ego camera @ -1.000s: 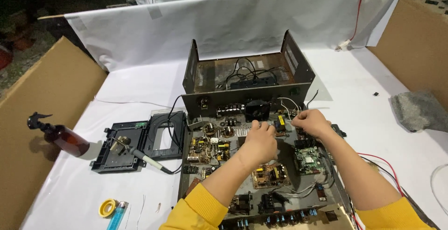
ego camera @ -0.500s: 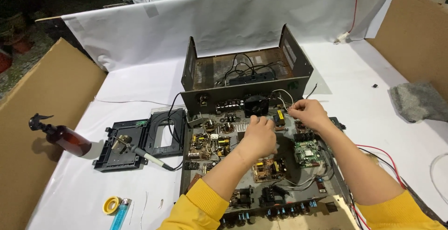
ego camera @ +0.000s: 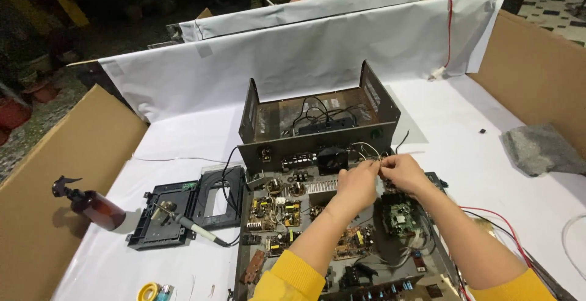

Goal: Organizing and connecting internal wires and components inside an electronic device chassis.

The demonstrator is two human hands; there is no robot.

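An opened electronic device lies on the white table, its circuit boards (ego camera: 274,212) exposed and its dark metal case (ego camera: 317,124) standing upright behind them. My left hand (ego camera: 359,185) and my right hand (ego camera: 401,174) meet over the back middle of the boards, next to a small black fan (ego camera: 331,159). Both hands pinch thin pale wires (ego camera: 369,149) between their fingertips. A green board (ego camera: 400,215) lies just below my right wrist. Yellow sleeves cover both forearms.
A black plastic drive frame (ego camera: 183,206) with a screwdriver (ego camera: 192,228) on it lies left of the boards. A brown spray bottle (ego camera: 91,204) stands at far left. A grey cloth (ego camera: 540,148) lies at right, red wire (ego camera: 494,218) near my right arm. Cardboard walls stand on both sides.
My left hand has moved up and right from the middle of the boards and joined my right hand at the wires near the fan.
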